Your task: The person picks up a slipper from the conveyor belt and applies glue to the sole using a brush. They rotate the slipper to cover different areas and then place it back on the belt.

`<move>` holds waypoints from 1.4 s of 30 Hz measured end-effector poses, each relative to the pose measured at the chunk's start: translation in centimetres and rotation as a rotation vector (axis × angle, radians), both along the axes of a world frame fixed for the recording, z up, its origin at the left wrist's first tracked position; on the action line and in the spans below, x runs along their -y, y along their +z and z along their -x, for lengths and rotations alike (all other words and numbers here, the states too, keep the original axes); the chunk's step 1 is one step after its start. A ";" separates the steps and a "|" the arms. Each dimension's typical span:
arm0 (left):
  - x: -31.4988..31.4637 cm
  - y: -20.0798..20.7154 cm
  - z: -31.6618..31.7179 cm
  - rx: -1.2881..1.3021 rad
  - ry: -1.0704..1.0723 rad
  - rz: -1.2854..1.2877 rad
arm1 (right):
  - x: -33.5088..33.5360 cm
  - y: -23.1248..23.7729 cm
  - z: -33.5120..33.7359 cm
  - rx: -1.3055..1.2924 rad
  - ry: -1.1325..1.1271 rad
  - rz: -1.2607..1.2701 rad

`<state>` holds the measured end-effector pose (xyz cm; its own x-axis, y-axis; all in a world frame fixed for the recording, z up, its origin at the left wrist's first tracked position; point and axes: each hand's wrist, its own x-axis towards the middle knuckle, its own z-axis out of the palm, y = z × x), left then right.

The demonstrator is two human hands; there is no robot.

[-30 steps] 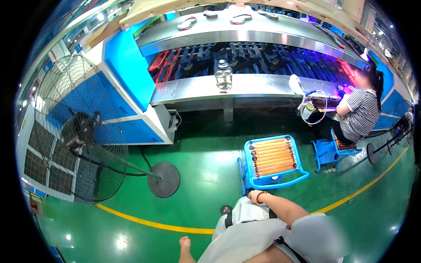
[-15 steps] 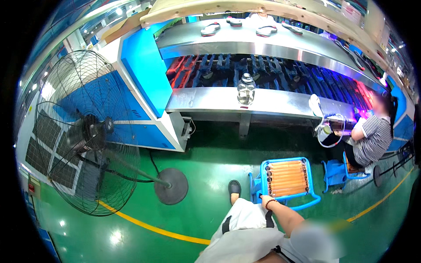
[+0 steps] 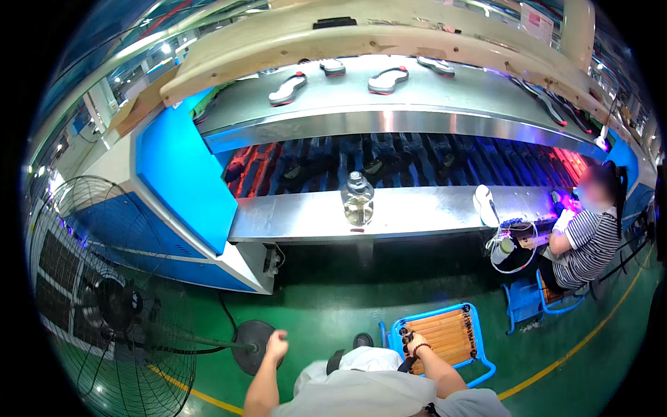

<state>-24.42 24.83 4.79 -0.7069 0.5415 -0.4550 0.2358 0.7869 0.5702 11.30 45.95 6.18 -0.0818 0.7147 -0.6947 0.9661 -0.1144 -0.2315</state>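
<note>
While your right grip [image 3: 416, 345] overlaps, in view, the near-left edge of the blue-framed chair [image 3: 446, 337], its fingers look curled; whether they pinch the frame, cannot tell. Seat lies to its right and ahead, slats running roughly left to right. Your left grip [image 3: 276, 346], farther off, looks curled, contents unclear. Beyond: metal table [image 3: 424, 210], clear jar [image 3: 358, 203] on it.
</note>
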 end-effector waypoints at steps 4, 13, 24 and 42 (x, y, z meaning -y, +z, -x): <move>-10.8 5.7 2.0 0.011 -0.153 -0.125 | 0.1 -0.9 -1.1 -0.394 -0.352 -0.028; -34.2 23.3 0.0 -0.377 -0.873 -0.843 | 6.0 -1.6 -6.6 0.164 -0.368 0.105; -59.0 49.5 -12.2 -0.951 -1.153 -1.687 | -2.4 -5.0 -1.3 0.069 -0.844 -0.027; -75.1 58.4 -15.7 -0.801 -1.034 -0.850 | -10.3 -6.7 3.2 0.009 -1.384 -0.377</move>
